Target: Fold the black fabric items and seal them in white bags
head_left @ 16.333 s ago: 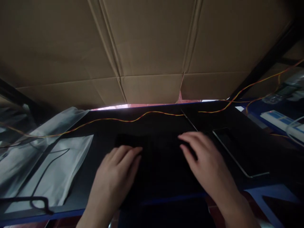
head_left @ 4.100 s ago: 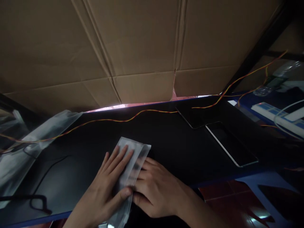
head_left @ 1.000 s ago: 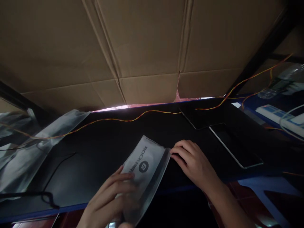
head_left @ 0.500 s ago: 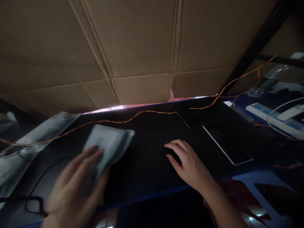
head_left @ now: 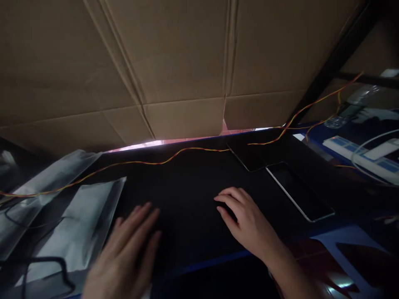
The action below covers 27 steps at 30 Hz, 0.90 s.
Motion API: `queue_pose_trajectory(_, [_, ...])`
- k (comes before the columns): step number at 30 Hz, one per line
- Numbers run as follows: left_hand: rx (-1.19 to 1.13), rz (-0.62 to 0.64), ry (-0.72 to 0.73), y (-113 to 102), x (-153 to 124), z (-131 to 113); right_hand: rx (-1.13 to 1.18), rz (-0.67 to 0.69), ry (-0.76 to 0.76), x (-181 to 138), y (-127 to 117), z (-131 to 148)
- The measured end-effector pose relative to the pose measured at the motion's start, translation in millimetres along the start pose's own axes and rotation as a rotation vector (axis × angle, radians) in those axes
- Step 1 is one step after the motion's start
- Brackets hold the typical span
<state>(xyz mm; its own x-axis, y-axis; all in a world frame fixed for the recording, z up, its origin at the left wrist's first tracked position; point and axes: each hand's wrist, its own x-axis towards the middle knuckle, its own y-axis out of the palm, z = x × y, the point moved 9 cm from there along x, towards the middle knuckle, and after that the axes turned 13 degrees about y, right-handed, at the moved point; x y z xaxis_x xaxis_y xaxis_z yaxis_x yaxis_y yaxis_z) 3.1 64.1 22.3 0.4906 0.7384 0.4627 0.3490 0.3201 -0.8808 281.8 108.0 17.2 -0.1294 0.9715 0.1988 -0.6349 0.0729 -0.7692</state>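
A pale packet in a clear plastic bag (head_left: 77,226) lies on the left part of the black tabletop (head_left: 183,199). Just right of it is my left hand (head_left: 124,253), slightly blurred, its fingers stretched out and holding nothing. My right hand (head_left: 246,220) rests on the tabletop near the middle, fingers loosely curved and apart, with nothing in them. To its right lies a phone with a pale edge (head_left: 301,191), dark screen up. A second dark phone-like slab (head_left: 247,155) lies behind it, touching or nearly touching it.
Another clear plastic bag (head_left: 59,172) lies at the far left. A red-yellow twisted wire (head_left: 174,155) runs across the back. Cardboard (head_left: 187,62) stands behind the table. At right are a power strip (head_left: 361,158) and a plastic bottle (head_left: 355,104). A black cable (head_left: 46,259) loops at lower left.
My left hand has put the bagged packet down at the left, let go of it and moved slightly right of it. My right hand has hardly moved.
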Motion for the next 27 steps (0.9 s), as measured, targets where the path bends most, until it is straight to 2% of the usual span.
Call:
queue_pose_trajectory(3, [0.005, 0.054, 0.048, 28.6, 37.0, -46.2, -0.076, 0.004, 0.0, -4.3, 4.2, 5.4])
queue_pose_trajectory(6, [0.105, 0.118, 0.061, 51.5, 54.9, -61.8, -0.179, -0.012, 0.013, -12.7, 13.1, 9.7])
queue_pose_trajectory(12, [0.205, 0.139, 0.105, 57.7, 52.9, -63.6, -0.317, 0.024, 0.02, -19.2, 29.0, 8.4])
queue_pose_trajectory(27, [0.151, 0.162, 0.061, 58.3, 52.6, -60.8, -0.297, 0.034, 0.03, -18.2, 26.9, 7.1])
